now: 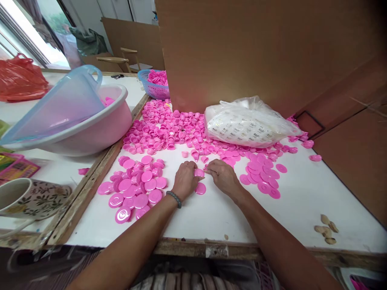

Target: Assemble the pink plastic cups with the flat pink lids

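Observation:
My left hand [185,179], with a bead bracelet on the wrist, is curled round a pink plastic disc [198,172] on the white table [211,213]. My right hand [222,175] pinches at the same spot from the right; what its fingertips hold is too small to name. Another pink disc [200,188] lies just below the left hand. A pile of flat pink discs [136,187] lies to the left, a second pile [263,175] to the right. A heap of small pink caps [169,131] spreads behind.
A clear bag of white parts [248,123] lies behind the right hand, against a cardboard wall [256,48]. At left are a pink basin [99,125] with a blue scoop [57,106], a blue basket [151,86], a flowered mug [30,197]. Nut shells [326,229] lie at the front right.

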Available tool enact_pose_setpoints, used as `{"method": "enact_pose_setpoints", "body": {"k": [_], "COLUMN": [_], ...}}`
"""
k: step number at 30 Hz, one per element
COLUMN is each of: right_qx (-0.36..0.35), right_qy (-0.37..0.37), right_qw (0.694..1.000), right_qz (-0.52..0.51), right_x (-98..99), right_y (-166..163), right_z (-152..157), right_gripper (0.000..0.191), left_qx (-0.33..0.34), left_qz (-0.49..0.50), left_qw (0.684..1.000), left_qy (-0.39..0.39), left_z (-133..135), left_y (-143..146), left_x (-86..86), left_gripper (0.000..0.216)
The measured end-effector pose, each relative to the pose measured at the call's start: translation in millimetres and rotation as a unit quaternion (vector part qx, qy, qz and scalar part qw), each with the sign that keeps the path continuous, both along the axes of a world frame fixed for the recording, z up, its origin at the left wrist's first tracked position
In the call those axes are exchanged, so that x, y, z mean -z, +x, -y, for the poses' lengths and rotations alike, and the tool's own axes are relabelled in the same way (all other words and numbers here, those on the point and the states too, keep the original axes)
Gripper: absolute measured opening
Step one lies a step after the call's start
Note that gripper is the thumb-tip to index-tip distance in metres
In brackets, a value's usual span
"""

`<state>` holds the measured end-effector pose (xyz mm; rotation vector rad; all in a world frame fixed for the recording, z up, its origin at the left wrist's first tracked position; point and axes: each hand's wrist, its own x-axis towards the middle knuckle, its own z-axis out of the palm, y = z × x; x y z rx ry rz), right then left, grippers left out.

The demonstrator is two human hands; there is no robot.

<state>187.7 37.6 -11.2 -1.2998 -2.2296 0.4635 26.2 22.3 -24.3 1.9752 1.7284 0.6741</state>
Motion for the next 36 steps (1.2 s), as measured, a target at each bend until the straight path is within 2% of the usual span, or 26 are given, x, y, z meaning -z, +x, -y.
{"method": "enact_pose_setpoints", "body": {"k": [3, 6, 8, 12, 17, 22, 25, 27, 29, 31, 33, 36], "right_qx": [0.002, 0.014, 0.015, 0.01, -0.044, -0.02, 0.001, 0.007, 0.004, 0.001, 0.0, -0.019], "right_qy": [-0.003, -0.002, -0.01, -0.002, 0.017, 0.037, 0.061, 0.073, 0.071, 0.065, 0.061, 0.063], "right_qw": [1.0, 1.0, 1.0, 1.0, 0.999, 0.999, 0.997, 0.995, 0.994, 0.996, 0.998, 0.998], "right_qz": [0.001, -0.001, 0.005, -0.003, 0.02, 0.03, 0.044, 0.067, 0.08, 0.064, 0.029, 0.007], "right_x": [-0.2, -1.2, -1.3, -1.6, -4.6, -2.9, 0.2, 2.3, 3.9, 4.9, 4.8, 3.4], "right_y": [2, 4, 6, 2, -11, -7, -2, 0, 2, 1, 0, -7], "right_z": [1, 2, 2, 2, 3, 0, -1, -1, -1, -1, 0, 2], "right_gripper": [0.023, 0.024, 0.023, 0.02, 0.024, 0.025, 0.023, 0.022, 0.022, 0.022, 0.02, 0.018], "left_qx": [-0.014, 0.026, 0.05, 0.025, 0.002, 0.024, 0.041, 0.067, 0.078, 0.058, 0.021, -0.011], "left_qz": [0.033, 0.047, 0.04, 0.048, 0.066, 0.037, 0.013, 0.007, 0.012, 0.016, 0.018, 0.047], "left_qw": [0.999, 0.997, 0.995, 0.998, 0.998, 0.996, 0.989, 0.986, 0.986, 0.989, 0.994, 0.998], "left_qy": [-0.005, 0.048, 0.071, 0.024, 0.001, 0.083, 0.142, 0.154, 0.149, 0.136, 0.101, 0.029], "left_z": [1, 5, 8, 10, 12, 11, 8, 9, 11, 15, 18, 19], "left_y": [0, -4, -8, -13, -14, -14, -12, -11, -13, -16, -20, -22], "left_x": [-3.0, -5.4, -5.4, -2.8, -2.3, -3.4, -3.3, -2.5, -1.1, 0.4, 1.6, 2.5], "left_gripper": [0.019, 0.009, 0.013, 0.029, 0.033, 0.014, 0.014, 0.015, 0.021, 0.033, 0.041, 0.043]}}
